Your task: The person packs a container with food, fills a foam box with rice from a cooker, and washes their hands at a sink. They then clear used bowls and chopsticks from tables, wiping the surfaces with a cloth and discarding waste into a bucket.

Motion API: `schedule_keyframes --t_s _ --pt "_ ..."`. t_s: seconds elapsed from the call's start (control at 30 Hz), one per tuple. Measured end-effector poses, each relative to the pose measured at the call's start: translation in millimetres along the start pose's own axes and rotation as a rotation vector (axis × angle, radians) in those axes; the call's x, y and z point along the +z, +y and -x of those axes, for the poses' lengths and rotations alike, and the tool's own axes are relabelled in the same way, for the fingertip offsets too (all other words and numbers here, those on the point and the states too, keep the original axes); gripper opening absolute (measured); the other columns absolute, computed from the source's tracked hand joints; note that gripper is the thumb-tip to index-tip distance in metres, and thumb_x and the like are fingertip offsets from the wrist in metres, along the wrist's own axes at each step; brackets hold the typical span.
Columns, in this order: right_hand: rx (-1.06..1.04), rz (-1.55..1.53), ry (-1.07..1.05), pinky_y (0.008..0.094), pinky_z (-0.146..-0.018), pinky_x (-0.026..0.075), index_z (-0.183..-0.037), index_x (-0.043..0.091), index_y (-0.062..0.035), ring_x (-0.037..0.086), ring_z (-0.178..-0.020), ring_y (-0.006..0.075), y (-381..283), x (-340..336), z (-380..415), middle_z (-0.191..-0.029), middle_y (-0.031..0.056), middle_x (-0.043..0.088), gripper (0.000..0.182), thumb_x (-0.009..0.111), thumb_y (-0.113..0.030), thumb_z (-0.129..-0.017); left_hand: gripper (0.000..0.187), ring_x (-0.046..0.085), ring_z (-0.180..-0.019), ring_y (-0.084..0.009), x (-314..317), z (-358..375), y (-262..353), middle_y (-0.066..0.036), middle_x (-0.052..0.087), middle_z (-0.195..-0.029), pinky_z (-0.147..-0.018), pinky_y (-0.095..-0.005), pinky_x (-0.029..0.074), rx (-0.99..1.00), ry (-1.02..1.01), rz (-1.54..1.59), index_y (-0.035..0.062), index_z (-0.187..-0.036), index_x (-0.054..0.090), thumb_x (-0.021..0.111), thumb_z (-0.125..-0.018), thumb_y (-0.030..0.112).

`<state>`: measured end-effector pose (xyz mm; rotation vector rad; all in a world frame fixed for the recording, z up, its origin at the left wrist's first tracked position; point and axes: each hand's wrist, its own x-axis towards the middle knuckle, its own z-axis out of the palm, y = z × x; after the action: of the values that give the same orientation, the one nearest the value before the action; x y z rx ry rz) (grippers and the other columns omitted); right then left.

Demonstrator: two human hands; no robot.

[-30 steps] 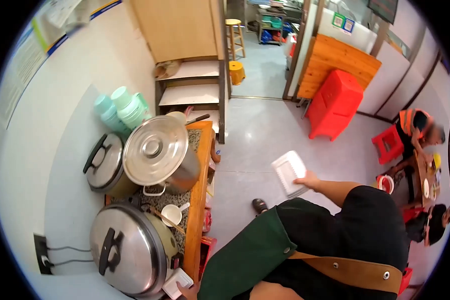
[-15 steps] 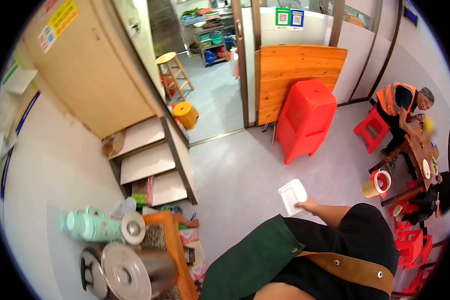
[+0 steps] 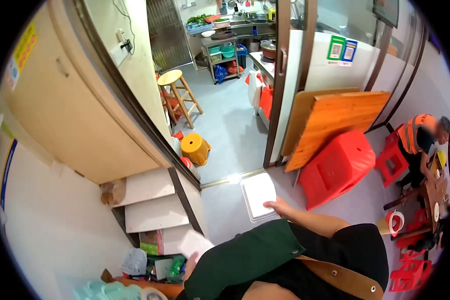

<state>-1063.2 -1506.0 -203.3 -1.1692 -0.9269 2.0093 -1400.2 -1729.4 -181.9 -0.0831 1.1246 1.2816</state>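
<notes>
In the middle of the view, my right hand [image 3: 280, 207] grips a white shallow takeaway tray [image 3: 260, 196] by its near edge. Clear ridged plastic shows along the tray's border. Lower left, my left hand [image 3: 190, 266] is partly hidden behind the dark green apron [image 3: 245, 250]. Its fingers are closed on a white flat piece [image 3: 194, 243], slightly blurred, whose kind I cannot make out. Both things are held above the floor, apart from each other.
An open sliding doorway [image 3: 277, 100] leads to a kitchen with a wooden stool [image 3: 177, 92] and a yellow stool [image 3: 195, 148]. Stacked red stools [image 3: 340, 167] and a folded wooden tabletop [image 3: 335, 122] stand right. White steps [image 3: 150, 207] are left. A person in an orange vest [image 3: 416, 134] sits far right.
The view has turned and moved toward the doorway. The tray in my right hand now sits further left. My left hand has come into view with a white piece.
</notes>
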Motion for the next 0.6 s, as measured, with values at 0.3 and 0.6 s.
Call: schedule_keyframes --t_s 0.3,0.6 --pt "-0.249 -0.036 0.047 0.0284 -0.083 0.041 -0.11 0.044 0.0037 0.051 -0.093 0.0159 -192 24 -178 -0.103 0.0097 0.054 0.054 0.069 -0.014 -0.066 0.043 0.056 -0.088 -0.0277 264 -319 190 -0.013 0.055 -0.1 -0.075 -0.0397 0.046 0.124 -0.38 -0.546 -0.0064 -0.112 0.042 0.054 -0.077 0.015" --pt "-0.443 0.185 -0.136 0.0295 -0.084 0.039 -0.113 0.042 0.0028 0.049 -0.098 0.0186 -394 99 -474 -0.105 0.0129 0.052 0.064 0.07 -0.029 -0.065 0.041 0.053 -0.095 -0.0198 448 -501 339 -0.013 0.049 -0.111 -0.078 -0.03 0.046 0.181 -0.45 -0.367 -0.0024 -0.119 0.036 0.043 -0.087 0.022"
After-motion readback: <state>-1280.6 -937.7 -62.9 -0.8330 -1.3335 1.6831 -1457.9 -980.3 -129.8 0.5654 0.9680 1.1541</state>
